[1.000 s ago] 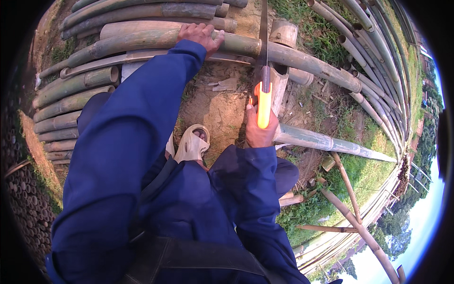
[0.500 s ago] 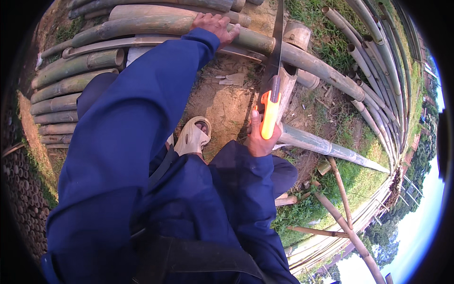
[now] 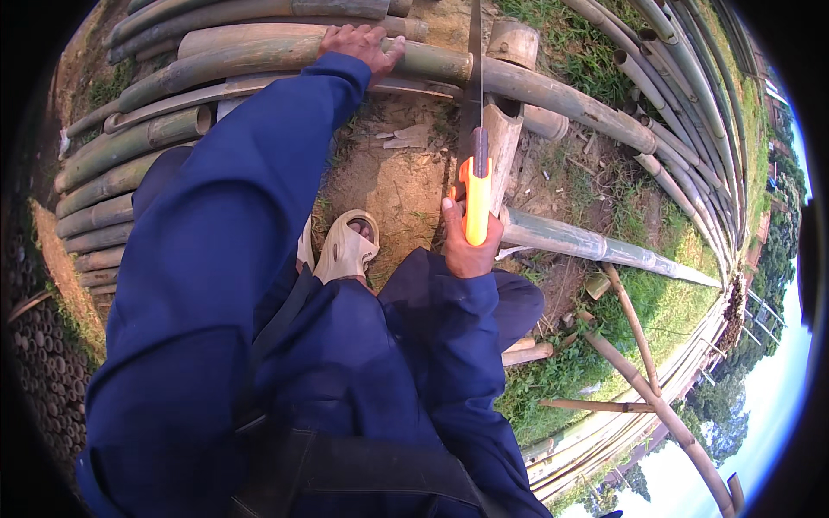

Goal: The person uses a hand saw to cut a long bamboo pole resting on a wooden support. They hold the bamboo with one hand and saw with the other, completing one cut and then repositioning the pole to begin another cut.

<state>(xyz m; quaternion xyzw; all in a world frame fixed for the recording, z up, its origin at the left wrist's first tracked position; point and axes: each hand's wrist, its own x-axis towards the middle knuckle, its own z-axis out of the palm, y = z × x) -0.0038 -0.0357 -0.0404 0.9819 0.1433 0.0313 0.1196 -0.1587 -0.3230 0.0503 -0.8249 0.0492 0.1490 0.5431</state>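
Observation:
My right hand [image 3: 471, 246] is closed round the orange handle [image 3: 477, 203] of a handsaw. Its dark, long blade [image 3: 474, 91] points away from me and lies across a bamboo pole [image 3: 566, 104], at a visible edge where a wider, greener section meets a thinner one. To the left of the blade, my left hand [image 3: 361, 48] grips the same pole from above, fingers over its far side. An upright cut bamboo post [image 3: 499, 142] with a hollow top stands just under the pole beside the blade. How deep the blade sits cannot be seen.
Cut bamboo lengths [image 3: 112, 186] lie stacked on the left. Long poles [image 3: 699, 112] curve along the right. A tapering bamboo pole [image 3: 596, 244] extends right from the post. My sandalled foot [image 3: 348, 249] rests on bare soil, with pale scraps [image 3: 406, 136] ahead of it.
The whole view has shifted, so the poles appear farther left. The saw looks straighter up the picture than before. Both hands keep their holds, the left at about the same spot on the pole.

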